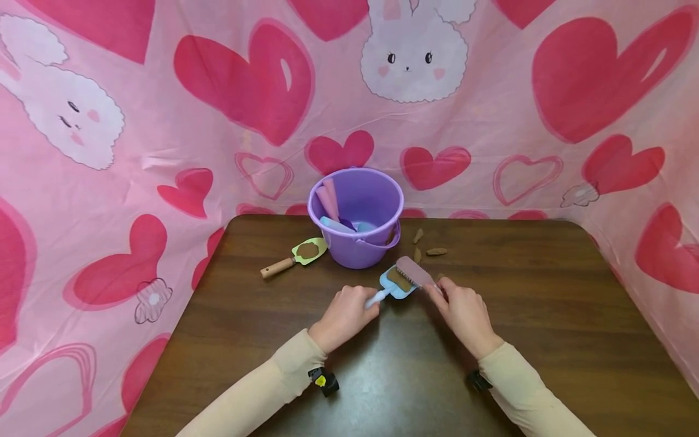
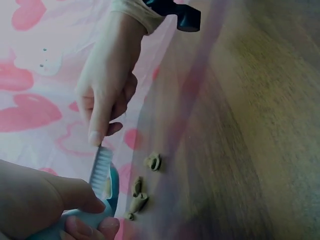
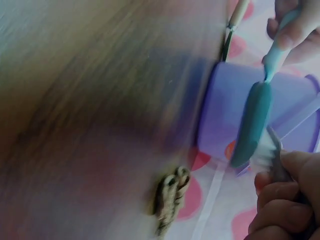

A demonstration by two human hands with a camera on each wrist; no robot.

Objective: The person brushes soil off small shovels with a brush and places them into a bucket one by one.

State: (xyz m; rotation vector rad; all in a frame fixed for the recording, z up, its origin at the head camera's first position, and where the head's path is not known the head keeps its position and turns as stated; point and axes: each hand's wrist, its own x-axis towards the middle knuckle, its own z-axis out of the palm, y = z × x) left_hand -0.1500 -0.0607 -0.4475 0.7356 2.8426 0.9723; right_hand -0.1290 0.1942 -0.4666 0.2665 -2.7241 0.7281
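My left hand [image 1: 345, 317] grips the white handle of a small light blue shovel [image 1: 386, 283], with a flat brown lump [image 1: 400, 280] lying in its pan. From the other side, my right hand [image 1: 464, 315] holds a pink brush [image 1: 416, 272] by its handle end. Its pale bristles [image 2: 101, 167] face the shovel and overlap the pan's edge in the head view. In the right wrist view, the teal underside of the shovel [image 3: 252, 125] shows, tilted, beside the blurred bristles. Several small curled brown pieces [image 1: 436, 252] lie on the table just beyond the brush.
A purple bucket [image 1: 355, 250] stands behind the shovel, with pink and blue tools [image 1: 327, 197] inside. Left of it lies a green trowel [image 1: 319, 244] with a wooden handle and a brown patch in its blade. A pink heart-patterned cloth [image 1: 475, 121] hangs behind the dark wooden table [image 1: 546, 303].
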